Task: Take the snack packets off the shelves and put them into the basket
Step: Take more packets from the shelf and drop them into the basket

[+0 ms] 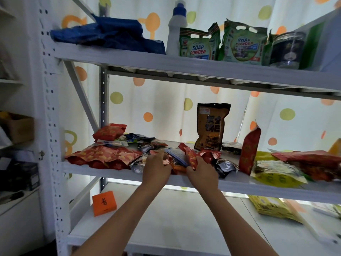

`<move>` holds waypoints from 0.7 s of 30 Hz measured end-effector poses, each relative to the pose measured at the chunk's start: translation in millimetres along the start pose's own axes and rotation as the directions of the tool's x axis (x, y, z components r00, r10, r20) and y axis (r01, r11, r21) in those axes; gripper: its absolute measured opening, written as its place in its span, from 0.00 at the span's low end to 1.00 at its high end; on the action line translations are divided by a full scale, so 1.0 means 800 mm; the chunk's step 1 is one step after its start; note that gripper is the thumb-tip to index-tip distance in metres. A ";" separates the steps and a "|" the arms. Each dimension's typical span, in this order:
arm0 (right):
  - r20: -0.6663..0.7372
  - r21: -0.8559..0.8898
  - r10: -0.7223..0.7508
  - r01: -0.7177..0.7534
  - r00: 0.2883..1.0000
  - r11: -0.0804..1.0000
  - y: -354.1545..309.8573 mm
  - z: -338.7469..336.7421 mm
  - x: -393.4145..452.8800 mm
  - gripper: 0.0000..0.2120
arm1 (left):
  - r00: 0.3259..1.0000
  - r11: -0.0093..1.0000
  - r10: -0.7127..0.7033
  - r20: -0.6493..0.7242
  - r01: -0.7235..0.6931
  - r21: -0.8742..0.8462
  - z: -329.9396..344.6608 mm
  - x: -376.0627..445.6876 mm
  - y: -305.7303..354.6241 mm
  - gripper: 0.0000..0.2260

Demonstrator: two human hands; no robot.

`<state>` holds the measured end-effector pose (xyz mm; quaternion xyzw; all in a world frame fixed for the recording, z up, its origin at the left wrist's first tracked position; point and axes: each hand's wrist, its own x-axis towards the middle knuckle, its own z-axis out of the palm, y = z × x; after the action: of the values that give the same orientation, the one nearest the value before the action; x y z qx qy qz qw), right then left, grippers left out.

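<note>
- Both hands are up at the middle shelf (118,169), working the heap of snack packets near its front edge.
- The right hand (202,175) has its fingers closed round a small red packet (191,157), which sticks up out of the fist.
- The left hand (156,168) lies on the pile just beside it, fingers curled down onto an orange-red foil packet (168,161); from behind I cannot tell whether it is pinched or only touched.
- So the step in hand looks like gathering: picking packets off this shelf, a handful at a time.
- Plenty is left here: a big red bag (103,157) lying flat at the left, a brown pouch (212,126) standing at the back, a tall red bag (249,149) upright to the right, and a yellow bag (276,172) flat beyond it.
- The basket is not in view, so I cannot say where it stands.
- Next, I would judge, the left hand needs a firm hold, then both loads must be lifted clear of the shelf lip and carried to the basket.
- The foil is slippery and the packets overlap, so a lift could drag neighbours off the edge.
- The soap powder bags (199,45) on the shelf above are not snacks and should stay.
</note>
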<state>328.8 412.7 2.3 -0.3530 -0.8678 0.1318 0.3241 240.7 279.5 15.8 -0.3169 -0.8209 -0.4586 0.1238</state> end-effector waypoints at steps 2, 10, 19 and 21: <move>-0.068 0.109 0.090 -0.082 0.994 0.991 0.007 -0.005 -0.005 0.15 | 1.000 0.999 -0.008 0.001 0.008 -0.032 0.003 -0.007 0.006 0.10; 0.002 0.812 0.528 -0.310 0.849 0.494 0.042 -0.009 -0.027 0.15 | 0.883 0.935 -0.086 0.461 0.232 -0.270 0.055 -0.037 0.028 0.09; 0.330 0.943 0.488 -0.261 0.808 -0.205 0.076 -0.004 -0.124 0.15 | 0.753 0.678 -0.088 0.652 0.525 -0.514 0.107 -0.089 0.031 0.16; 0.345 0.937 0.454 -0.269 0.821 -0.224 0.081 -0.002 -0.149 0.17 | 0.763 0.613 -0.080 0.641 0.545 -0.572 0.111 -0.103 0.026 0.14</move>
<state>428.7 375.6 -82.0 -0.2450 -0.3180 0.7837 0.4740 324.6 327.9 -59.6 -0.3012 -0.6084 -0.6483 -0.3448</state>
